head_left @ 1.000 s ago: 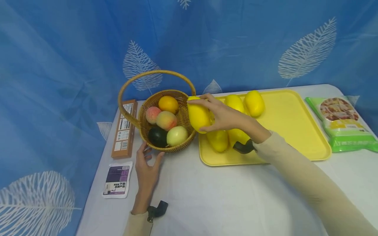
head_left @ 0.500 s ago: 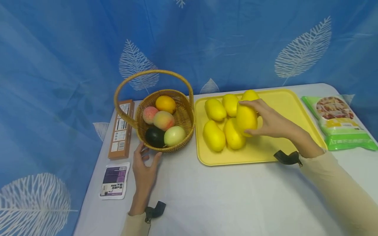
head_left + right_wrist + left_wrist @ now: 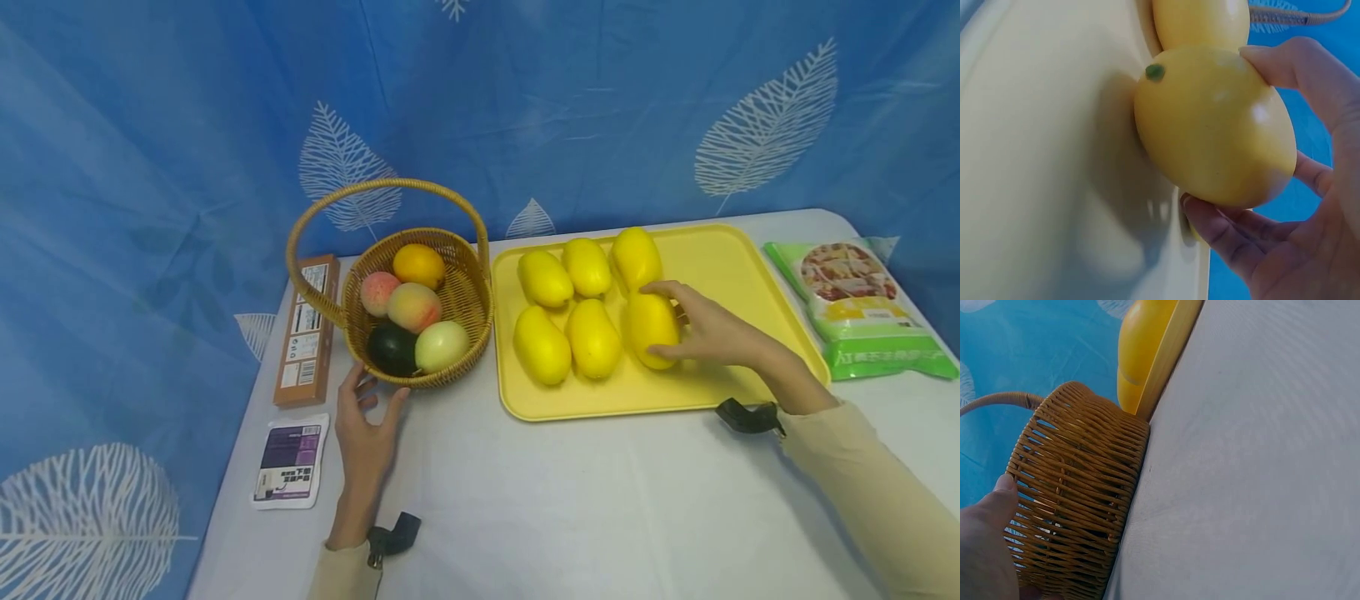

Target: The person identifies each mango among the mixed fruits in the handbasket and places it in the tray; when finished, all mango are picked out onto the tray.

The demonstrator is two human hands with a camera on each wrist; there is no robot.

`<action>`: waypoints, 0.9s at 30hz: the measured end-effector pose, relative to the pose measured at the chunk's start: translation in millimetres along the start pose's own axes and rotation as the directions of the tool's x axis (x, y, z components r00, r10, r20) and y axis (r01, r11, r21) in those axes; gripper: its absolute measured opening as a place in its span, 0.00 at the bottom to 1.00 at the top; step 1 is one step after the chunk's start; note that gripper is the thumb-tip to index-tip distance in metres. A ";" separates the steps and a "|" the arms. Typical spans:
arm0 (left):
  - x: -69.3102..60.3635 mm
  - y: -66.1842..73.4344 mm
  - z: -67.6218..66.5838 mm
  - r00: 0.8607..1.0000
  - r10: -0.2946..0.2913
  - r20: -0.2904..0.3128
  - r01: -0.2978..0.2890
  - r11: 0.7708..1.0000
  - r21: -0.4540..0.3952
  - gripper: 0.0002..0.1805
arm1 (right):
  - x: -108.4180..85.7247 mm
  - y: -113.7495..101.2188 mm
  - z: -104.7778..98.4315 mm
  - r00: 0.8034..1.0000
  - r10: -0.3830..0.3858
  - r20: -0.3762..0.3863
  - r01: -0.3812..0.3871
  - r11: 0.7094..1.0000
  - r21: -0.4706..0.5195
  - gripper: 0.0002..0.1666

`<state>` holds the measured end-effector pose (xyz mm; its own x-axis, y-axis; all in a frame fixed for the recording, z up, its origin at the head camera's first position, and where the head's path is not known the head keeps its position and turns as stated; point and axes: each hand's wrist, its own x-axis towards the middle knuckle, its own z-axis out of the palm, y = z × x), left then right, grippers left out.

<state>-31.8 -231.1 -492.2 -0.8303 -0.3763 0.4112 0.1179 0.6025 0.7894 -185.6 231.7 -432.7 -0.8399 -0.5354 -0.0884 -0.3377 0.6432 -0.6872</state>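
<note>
In the head view, my right hand (image 3: 701, 325) holds a yellow mango (image 3: 651, 329) at the right end of the front row on the yellow tray (image 3: 742, 321). The right wrist view shows thumb and fingers around this mango (image 3: 1216, 128), its green stem end towards the tray surface. My left hand (image 3: 367, 429) touches the outside of the wicker basket (image 3: 468, 371) at its front left. One fingertip (image 3: 1005, 483) rests by the basket's rim in the left wrist view. Inside the basket are an orange fruit (image 3: 418, 266), two peaches (image 3: 414, 307), a dark green fruit (image 3: 392, 349) and a pale green fruit (image 3: 442, 346).
Several other mangoes (image 3: 542, 346) lie on the tray, left of and behind the held one. A brown box (image 3: 306, 333) and a white-purple packet (image 3: 291, 461) lie left of the basket. A green food bag (image 3: 862, 308) lies right of the tray. Behind hangs a blue curtain (image 3: 600, 125).
My right hand has carried the mango rightwards from beside the basket and lowered it to the tray's front row. My left hand has stayed at the basket.
</note>
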 end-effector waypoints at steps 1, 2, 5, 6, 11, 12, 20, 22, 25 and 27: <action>0.0 -0.4 0.2 1.000 0.002 -0.001 -0.002 1.000 -0.001 0.40 | 0.1 0.8 0.0 1.000 -0.001 0.002 0.001 1.000 0.004 0.50; 0.0 -0.3 0.3 1.000 0.005 -0.001 -0.005 1.000 -0.003 0.40 | 0.1 1.7 -0.1 1.000 -0.002 0.004 0.002 1.000 0.004 0.50; 0.0 0.2 0.2 1.000 0.004 0.000 -0.004 1.000 -0.006 0.40 | -0.4 3.6 -1.1 1.000 -0.003 0.027 0.003 1.000 0.001 0.49; 0.0 0.6 0.1 1.000 0.002 0.002 -0.002 1.000 -0.006 0.40 | -0.8 3.9 -1.5 0.999 -0.001 0.039 0.001 1.000 0.002 0.49; 0.1 2.4 -0.3 1.000 -0.012 0.006 0.012 1.000 0.000 0.41 | -2.6 6.8 -2.7 0.997 0.013 0.077 -0.015 1.000 0.023 0.48; 0.1 2.7 -0.4 1.000 -0.012 0.006 0.012 1.000 0.003 0.41 | -2.6 7.5 -2.7 0.997 0.012 0.076 -0.014 0.999 0.029 0.47; 0.0 3.1 -0.1 1.000 0.006 -0.001 -0.006 1.000 0.007 0.40 | -2.5 11.9 0.1 0.998 0.018 0.066 -0.024 0.995 0.100 0.42; 0.0 3.5 -0.2 1.000 0.006 -0.002 -0.006 1.000 0.006 0.39 | -2.6 13.2 1.2 0.997 0.018 0.073 -0.026 0.994 0.109 0.42; 0.1 3.9 -0.1 1.000 0.004 -0.003 -0.004 1.000 0.004 0.39 | -3.2 14.6 2.3 0.998 0.021 0.067 -0.028 0.994 0.102 0.43; 0.2 4.3 -0.1 1.000 0.001 -0.002 -0.001 1.000 0.003 0.40 | -3.9 15.4 2.6 0.998 0.021 0.054 -0.026 0.995 0.092 0.43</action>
<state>-31.4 -228.7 -488.7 -0.8292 -0.3771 0.4125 0.1169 0.6048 0.7877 -186.5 242.2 -444.9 -0.8227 -0.5505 -0.1419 -0.2752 0.6040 -0.7479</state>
